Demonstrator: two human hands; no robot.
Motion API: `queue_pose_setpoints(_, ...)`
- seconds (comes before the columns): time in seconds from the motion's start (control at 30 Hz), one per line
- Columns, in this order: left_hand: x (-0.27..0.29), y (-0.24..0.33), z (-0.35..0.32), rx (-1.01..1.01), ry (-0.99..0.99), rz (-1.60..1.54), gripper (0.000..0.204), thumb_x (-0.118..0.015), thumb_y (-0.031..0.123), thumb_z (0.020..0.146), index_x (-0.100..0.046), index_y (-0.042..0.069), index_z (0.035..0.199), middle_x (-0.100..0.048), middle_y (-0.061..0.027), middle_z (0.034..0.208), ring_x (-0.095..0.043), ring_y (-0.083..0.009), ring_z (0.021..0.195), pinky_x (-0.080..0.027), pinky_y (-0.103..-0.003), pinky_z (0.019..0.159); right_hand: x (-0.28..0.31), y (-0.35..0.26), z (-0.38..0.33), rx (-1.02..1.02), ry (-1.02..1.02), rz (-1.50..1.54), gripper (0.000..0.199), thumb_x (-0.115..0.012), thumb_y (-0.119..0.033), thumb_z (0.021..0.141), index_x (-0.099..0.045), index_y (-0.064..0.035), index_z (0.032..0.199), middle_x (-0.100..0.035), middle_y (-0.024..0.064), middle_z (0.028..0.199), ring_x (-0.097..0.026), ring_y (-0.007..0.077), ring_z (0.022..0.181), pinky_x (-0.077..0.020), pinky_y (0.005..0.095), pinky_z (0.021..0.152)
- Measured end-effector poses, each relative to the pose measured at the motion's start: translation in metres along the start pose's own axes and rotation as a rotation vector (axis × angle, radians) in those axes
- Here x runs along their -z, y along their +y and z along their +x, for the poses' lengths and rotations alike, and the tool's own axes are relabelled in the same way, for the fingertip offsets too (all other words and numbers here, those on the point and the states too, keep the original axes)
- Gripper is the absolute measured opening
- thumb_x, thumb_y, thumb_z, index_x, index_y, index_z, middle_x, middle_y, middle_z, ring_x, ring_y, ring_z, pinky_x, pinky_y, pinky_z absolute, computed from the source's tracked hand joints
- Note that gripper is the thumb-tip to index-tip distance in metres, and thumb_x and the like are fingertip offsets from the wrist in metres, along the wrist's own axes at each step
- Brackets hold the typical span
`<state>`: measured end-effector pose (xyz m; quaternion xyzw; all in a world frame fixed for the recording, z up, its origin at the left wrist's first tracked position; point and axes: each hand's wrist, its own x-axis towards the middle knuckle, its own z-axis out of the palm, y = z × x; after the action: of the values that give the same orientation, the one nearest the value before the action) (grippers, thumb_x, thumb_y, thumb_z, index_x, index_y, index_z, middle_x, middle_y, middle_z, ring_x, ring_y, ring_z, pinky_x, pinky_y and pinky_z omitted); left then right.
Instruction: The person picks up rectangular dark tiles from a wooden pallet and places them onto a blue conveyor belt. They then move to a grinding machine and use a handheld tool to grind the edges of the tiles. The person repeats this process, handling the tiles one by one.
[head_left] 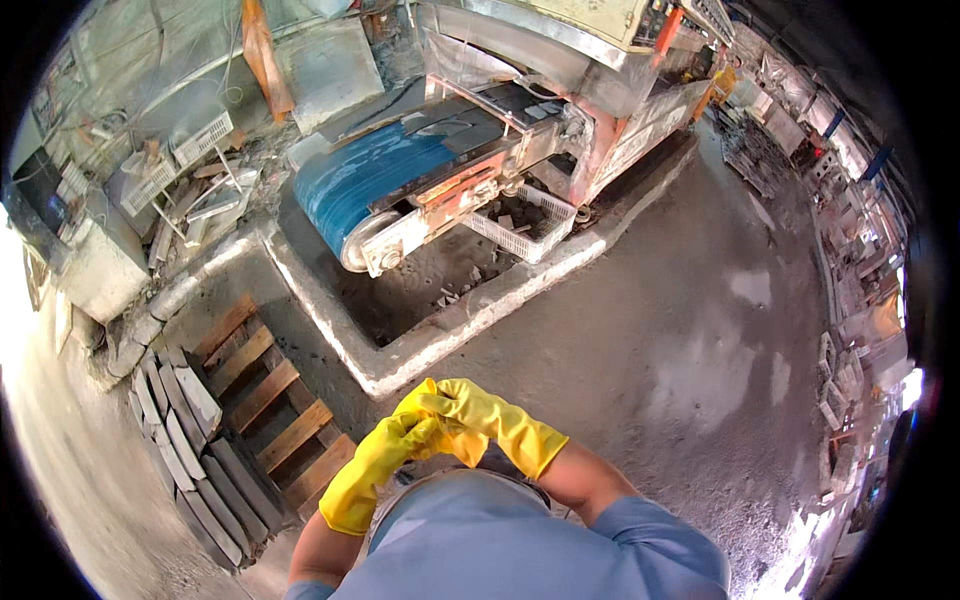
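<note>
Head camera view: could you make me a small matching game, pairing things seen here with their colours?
Things:
1. gloves
2. conveyor belt
3. pallet
4. crate

Colours:
A. blue
B. white
C. yellow
D. brown

Pairs: 1-C, 2-A, 3-D, 4-B

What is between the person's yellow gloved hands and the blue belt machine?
The left hand and right hand meet in front of the chest. Between them and the blue conveyor belt runs a low concrete curb, with bare floor before it. Nothing else blocks the way.
</note>
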<state>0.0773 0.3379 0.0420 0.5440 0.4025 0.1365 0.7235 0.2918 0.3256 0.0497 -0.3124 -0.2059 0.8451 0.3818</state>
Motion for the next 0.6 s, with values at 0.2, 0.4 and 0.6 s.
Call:
queue_pose_setpoints(0.2, -0.077, 0.069, 0.07, 0.026, -0.019, 0.067, 0.034, -0.072, 0.032, 0.105, -0.075, 0.003, 0.122, -0.076, -0.0027, 0.101, -0.067, -0.0096, 0.084, -0.051, -0.027, 0.071, 0.082, -0.042, -0.041, 0.033, 0.037, -0.192, 0.03, -0.065, -0.026, 0.109, -0.075, 0.0002, 0.118, -0.078, 0.0071, 0.106, -0.074, 0.0158, 0.093, -0.0605, 0.0308, 0.083)
queue_pose_setpoints(0.4, -0.115, 0.055, 0.169, 0.054, -0.198, -0.023, 0.034, -0.071, 0.031, 0.106, -0.074, 0.002, 0.123, -0.076, -0.0024, 0.105, -0.067, -0.0113, 0.091, -0.054, -0.029, 0.084, 0.143, -0.094, -0.091, 0.121, 0.241, -0.137, 0.019, -0.071, -0.025, 0.106, -0.073, -0.0072, 0.1, -0.074, 0.0019, 0.088, -0.067, 0.0098, 0.073, -0.0557, 0.0269, 0.064)
queue_pose_setpoints(0.6, -0.157, 0.101, 0.247, 0.051, -0.393, 0.026, 0.041, -0.068, 0.041, 0.107, -0.076, 0.002, 0.116, -0.077, -0.0013, 0.096, -0.067, -0.0095, 0.082, -0.054, -0.028, 0.076, 0.212, -0.132, -0.132, 0.245, 0.34, -0.135, 0.026, -0.074, -0.034, 0.104, -0.069, -0.0112, 0.094, -0.068, -0.002, 0.077, -0.058, 0.0048, 0.059, -0.0421, 0.0206, 0.05)
